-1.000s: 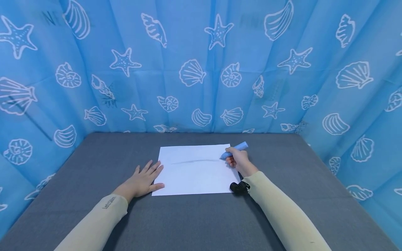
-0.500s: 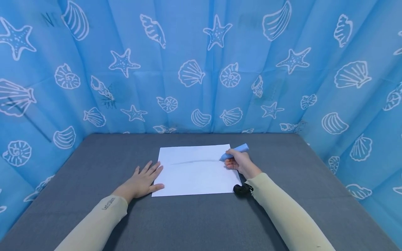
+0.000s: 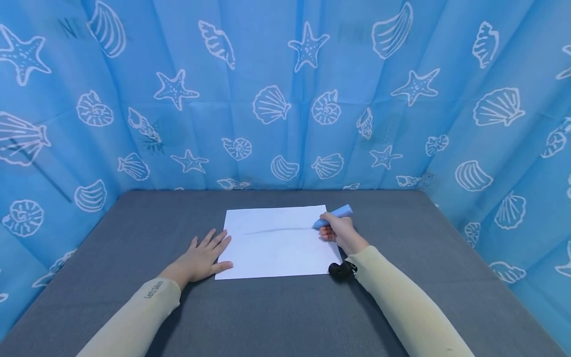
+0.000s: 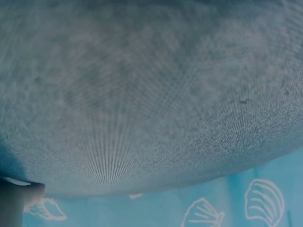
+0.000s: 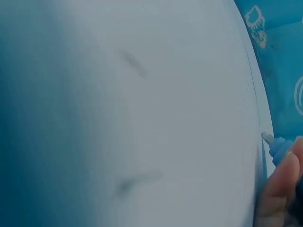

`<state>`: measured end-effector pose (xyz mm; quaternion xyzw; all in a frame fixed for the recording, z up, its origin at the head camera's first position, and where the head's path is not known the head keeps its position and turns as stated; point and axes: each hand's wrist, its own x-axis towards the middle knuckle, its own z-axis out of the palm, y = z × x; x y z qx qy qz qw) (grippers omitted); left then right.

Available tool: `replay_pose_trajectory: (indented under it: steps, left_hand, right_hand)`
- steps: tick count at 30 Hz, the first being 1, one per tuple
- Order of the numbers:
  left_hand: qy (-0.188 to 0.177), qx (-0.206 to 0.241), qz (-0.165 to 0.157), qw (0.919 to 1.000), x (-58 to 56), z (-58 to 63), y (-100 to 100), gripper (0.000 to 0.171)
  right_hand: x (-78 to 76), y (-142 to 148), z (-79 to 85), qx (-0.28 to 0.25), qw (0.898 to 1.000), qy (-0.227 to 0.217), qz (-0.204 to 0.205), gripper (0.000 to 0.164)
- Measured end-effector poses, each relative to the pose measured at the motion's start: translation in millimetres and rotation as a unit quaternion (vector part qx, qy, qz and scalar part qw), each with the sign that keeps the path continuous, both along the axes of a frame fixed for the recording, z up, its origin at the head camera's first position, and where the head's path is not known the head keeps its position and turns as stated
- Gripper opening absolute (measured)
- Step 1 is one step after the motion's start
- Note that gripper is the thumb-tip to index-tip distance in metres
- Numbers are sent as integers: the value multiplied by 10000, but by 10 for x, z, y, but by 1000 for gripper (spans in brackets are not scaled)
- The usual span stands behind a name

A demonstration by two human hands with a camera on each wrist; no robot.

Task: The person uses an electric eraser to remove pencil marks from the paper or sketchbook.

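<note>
A white sheet of paper [image 3: 276, 253] lies on the grey table, with a thin grey line [image 3: 276, 229] running across its upper half. My left hand [image 3: 202, 259] lies flat and spread at the sheet's left edge, fingertips and thumb on the paper. At the right edge my right hand [image 3: 342, 232] pinches a thick light-blue marker [image 3: 336, 214], tilted with its tip at the line's right end. The right wrist view shows the marker's pale tip [image 5: 268, 137] beside the fingers [image 5: 283, 177]; whether it touches the paper cannot be told there. Only a bit of the left hand [image 4: 34, 195] shows in the left wrist view.
Grey cloth covers the table [image 3: 267, 322]. A blue curtain [image 3: 285, 99] with white shells and starfish hangs behind it and along both sides. A black wrist device [image 3: 342, 270] sits under my right wrist, over the paper's lower right corner.
The right hand and marker have shifted only very slightly, staying at the line's right end. The left hand keeps its place on the paper. The head view has moved a little.
</note>
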<state>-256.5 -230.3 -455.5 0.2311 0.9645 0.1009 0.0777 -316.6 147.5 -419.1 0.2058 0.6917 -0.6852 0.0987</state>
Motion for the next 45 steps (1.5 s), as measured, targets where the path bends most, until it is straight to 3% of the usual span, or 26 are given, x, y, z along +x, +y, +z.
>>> replay_pose_trajectory:
  steps: [7, 33, 45]
  left_hand:
    - [58, -42, 1, 10000, -15, -35, -18, 89]
    - [55, -40, -2, 10000, -27, -50, -18, 88]
    - [-20, -5, -12, 10000, 18, 25, 15, 87]
  right_hand:
    - [2, -6, -10, -29, 9999, 37, 125, 22]
    - [8, -23, -2, 27, 9999, 127, -33, 23]
    - [18, -30, 0, 56, 9999, 108, 24, 24]
